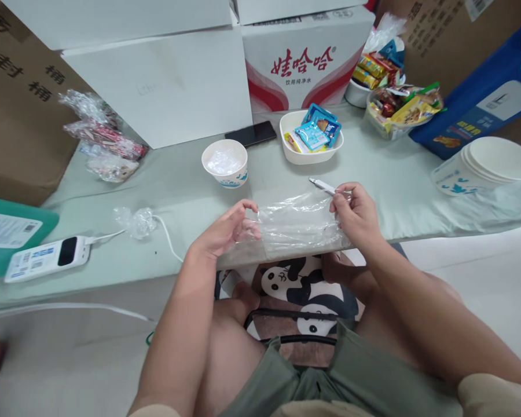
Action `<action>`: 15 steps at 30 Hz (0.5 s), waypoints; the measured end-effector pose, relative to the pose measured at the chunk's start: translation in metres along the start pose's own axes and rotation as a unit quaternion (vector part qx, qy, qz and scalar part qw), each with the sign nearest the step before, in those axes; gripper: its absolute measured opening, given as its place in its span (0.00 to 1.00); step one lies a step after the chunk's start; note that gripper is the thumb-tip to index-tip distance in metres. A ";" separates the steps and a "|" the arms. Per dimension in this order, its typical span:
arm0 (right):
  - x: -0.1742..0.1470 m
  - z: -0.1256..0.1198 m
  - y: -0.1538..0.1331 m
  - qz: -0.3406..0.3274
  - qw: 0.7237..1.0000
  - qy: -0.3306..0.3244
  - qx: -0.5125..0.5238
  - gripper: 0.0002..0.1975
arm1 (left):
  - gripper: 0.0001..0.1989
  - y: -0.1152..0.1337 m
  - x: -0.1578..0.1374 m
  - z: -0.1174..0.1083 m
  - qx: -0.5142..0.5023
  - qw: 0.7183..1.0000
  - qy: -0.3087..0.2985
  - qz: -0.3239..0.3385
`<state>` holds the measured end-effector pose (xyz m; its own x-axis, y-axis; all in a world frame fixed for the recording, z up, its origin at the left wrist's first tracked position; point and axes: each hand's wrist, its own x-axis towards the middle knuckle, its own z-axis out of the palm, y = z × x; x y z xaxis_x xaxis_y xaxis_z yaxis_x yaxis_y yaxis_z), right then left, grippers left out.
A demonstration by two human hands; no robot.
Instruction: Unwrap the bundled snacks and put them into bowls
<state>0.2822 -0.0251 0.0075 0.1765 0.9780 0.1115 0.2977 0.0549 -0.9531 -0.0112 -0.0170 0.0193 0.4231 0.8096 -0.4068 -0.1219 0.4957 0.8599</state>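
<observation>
A clear plastic bag (297, 223) stretches between my two hands above the table's front edge. At its left end, my left hand (232, 227) is closed with bent fingers on the film; the exact grip is partly blurred. My right hand (356, 214) pinches a slim white pen-like tool (323, 186) with a metal tip pointing left, and the bag's right end is at the same fingers. Beyond the bag stand a paper cup (226, 179) with crumpled clear plastic in it and a white bowl (289, 152) of small blue and yellow snack packets.
A black phone (256, 134) lies before white cartons (169, 87). On the left are wrapped packs (108, 139), crumpled film (139, 223) and a white power bank (47, 260) with its cable. Right: snack tub (393, 127), blue jug (477, 92), stacked paper cups (464, 168).
</observation>
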 end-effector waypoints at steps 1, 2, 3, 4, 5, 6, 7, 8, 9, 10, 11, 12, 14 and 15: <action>0.000 0.000 0.000 -0.003 1.000 -0.002 -0.005 0.09 | 0.24 0.000 0.001 0.000 -0.010 0.999 0.027 0.021; -0.001 0.000 0.001 -0.005 1.000 -0.004 -0.011 0.09 | 0.22 -0.001 0.002 0.000 -0.022 0.997 0.055 0.050; -0.002 0.000 0.001 -0.008 1.000 -0.007 -0.020 0.08 | 0.21 -0.001 0.003 -0.001 -0.035 0.993 0.079 0.082; -0.004 -0.001 0.002 -0.015 0.999 -0.008 -0.030 0.08 | 0.20 -0.001 0.004 -0.001 -0.047 0.988 0.099 0.110; -0.005 -0.002 0.002 -0.027 0.999 -0.010 -0.039 0.08 | 0.19 -0.001 0.005 -0.002 -0.056 0.984 0.113 0.128; -0.007 -0.002 0.003 -0.042 0.998 -0.010 -0.047 0.07 | 0.18 -0.001 0.005 -0.003 -0.061 0.981 0.125 0.137; -0.009 -0.003 0.004 -0.062 0.997 -0.007 -0.054 0.07 | 0.18 -0.001 0.005 -0.003 -0.064 0.979 0.135 0.140; -0.010 -0.004 0.004 -0.083 0.995 0.005 -0.057 0.07 | 0.18 0.000 0.005 -0.003 -0.064 0.977 0.144 0.144; -0.010 -0.005 0.004 -0.100 0.993 0.025 -0.052 0.07 | 0.19 0.000 0.005 -0.003 -0.063 0.974 0.154 0.151; -0.009 -0.005 0.005 -0.112 0.992 0.051 -0.037 0.08 | 0.21 0.000 0.005 -0.003 -0.064 0.971 0.162 0.162; -0.007 -0.006 0.005 -0.115 0.990 0.079 -0.010 0.09 | 0.22 0.000 0.005 -0.002 -0.065 0.968 0.168 0.175; -0.005 -0.006 0.005 -0.107 0.989 0.104 0.026 0.11 | 0.23 0.000 0.005 -0.001 -0.067 0.965 0.171 0.187; 0.000 -0.006 0.004 -0.058 0.985 0.124 0.100 0.14 | 0.25 0.000 0.005 0.000 -0.066 0.964 0.166 0.197; 0.003 -0.006 0.004 -0.026 0.984 0.121 0.125 0.16 | 0.25 0.001 0.005 0.001 -0.067 0.965 0.160 0.195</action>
<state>0.2898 -0.0236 0.0059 0.3947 0.8975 0.1968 0.0767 0.1813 -0.9804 -0.0083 -0.0127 0.0180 0.0247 0.9878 -0.1540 -0.3398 0.1532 0.9279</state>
